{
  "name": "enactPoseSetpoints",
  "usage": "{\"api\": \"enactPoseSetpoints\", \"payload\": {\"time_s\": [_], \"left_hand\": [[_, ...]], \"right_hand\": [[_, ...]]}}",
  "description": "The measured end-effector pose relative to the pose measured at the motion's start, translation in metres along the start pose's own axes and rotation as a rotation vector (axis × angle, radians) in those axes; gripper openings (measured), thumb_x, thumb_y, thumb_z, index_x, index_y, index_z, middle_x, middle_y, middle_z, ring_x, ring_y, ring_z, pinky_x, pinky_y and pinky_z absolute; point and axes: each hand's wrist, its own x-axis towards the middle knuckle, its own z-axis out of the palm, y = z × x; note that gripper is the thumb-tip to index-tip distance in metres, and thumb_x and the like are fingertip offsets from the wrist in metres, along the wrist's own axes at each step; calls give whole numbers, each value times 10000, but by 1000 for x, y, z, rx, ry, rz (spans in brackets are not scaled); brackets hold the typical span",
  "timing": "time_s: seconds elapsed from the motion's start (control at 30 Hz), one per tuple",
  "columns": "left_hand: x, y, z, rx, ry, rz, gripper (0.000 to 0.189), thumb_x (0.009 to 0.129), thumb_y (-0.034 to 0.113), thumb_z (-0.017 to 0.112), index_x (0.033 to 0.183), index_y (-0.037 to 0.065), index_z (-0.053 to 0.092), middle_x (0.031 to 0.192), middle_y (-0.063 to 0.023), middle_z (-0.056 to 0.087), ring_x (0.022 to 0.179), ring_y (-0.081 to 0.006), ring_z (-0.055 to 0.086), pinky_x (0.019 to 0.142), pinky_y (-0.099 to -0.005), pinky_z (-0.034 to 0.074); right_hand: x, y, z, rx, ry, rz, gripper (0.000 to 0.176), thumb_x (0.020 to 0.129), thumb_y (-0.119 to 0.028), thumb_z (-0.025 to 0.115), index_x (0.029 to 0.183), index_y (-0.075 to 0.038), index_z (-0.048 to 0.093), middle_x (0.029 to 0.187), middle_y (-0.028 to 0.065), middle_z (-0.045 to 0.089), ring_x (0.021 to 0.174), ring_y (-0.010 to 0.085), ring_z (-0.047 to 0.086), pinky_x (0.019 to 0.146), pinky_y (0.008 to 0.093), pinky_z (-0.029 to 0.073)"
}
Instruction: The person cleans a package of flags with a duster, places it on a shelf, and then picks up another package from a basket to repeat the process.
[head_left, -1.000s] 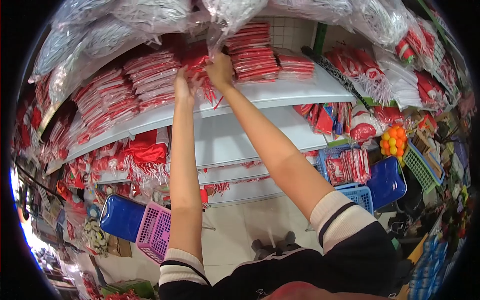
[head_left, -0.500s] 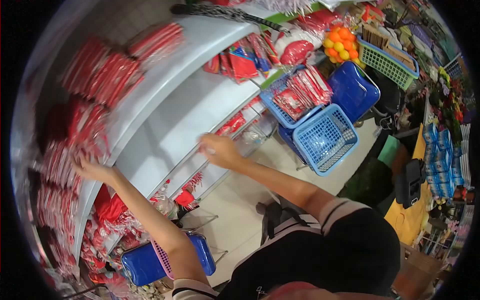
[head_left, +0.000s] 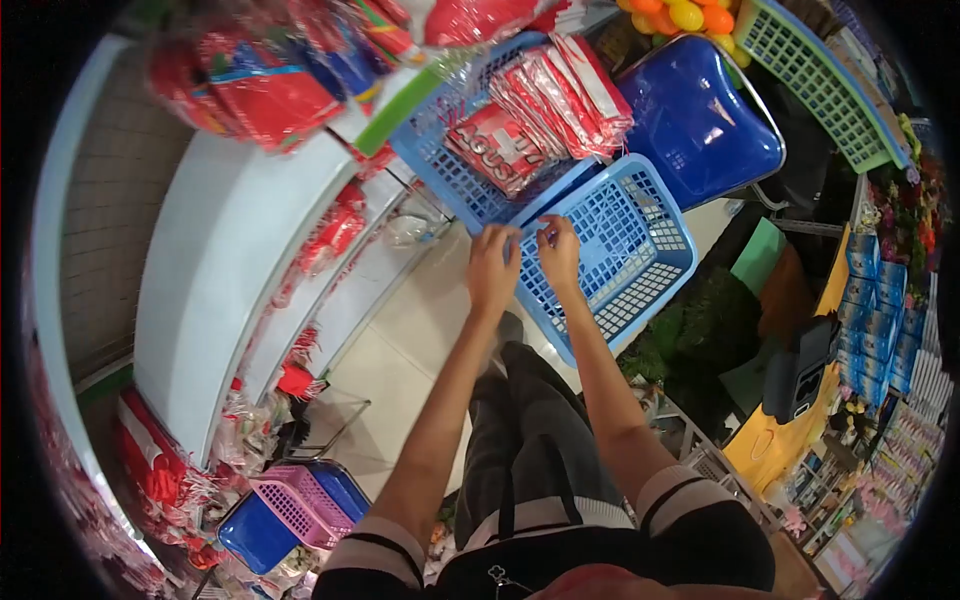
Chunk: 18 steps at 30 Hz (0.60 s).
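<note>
Both of my hands are side by side at the near edges of two blue plastic baskets. My left hand (head_left: pixel 493 268) has its fingers bent together by the near corner of the filled basket (head_left: pixel 425 150). My right hand (head_left: pixel 559 252) is closed in a pinch over the near-left rim of the other blue basket (head_left: pixel 655 200), whose lattice floor shows bare. What either hand's fingertips hold, if anything, is too small to make out. Red-and-white plastic-wrapped packets (head_left: pixel 555 110) lie stacked in the filled basket.
On the left is a white shelf (head_left: pixel 225 250), with red packaged goods (head_left: pixel 270 85) at its far end. A blue chair (head_left: pixel 700 120) stands behind the baskets. A pink basket (head_left: pixel 305 505) sits on another blue seat (head_left: pixel 250 530) at lower left. A yellow table (head_left: pixel 765 450) is at right.
My left hand has left the stacks of red packets on the shelf and moved right to the baskets. My right hand has moved right too. The view has turned toward the baskets.
</note>
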Motion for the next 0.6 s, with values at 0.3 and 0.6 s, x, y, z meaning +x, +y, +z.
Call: {"api": "enactPoseSetpoints", "payload": {"time_s": [0.3, 0.6], "left_hand": [[116, -135, 142, 479, -263, -637, 527, 802, 540, 536, 922, 38, 637, 902, -170, 652, 859, -354, 620, 725, -450, 475], [118, -128, 128, 542, -249, -536, 336, 867, 352, 540, 924, 41, 650, 884, -175, 657, 835, -347, 639, 692, -433, 509]], "right_hand": [[14, 52, -5, 141, -54, 55, 159, 783, 27, 528, 924, -9, 591, 771, 112, 529, 585, 202, 544, 508, 312, 431], [-4, 84, -27, 147, -118, 123, 117, 824, 13, 542, 908, -28, 612, 740, 54, 549, 603, 105, 512, 463, 240, 397]]}}
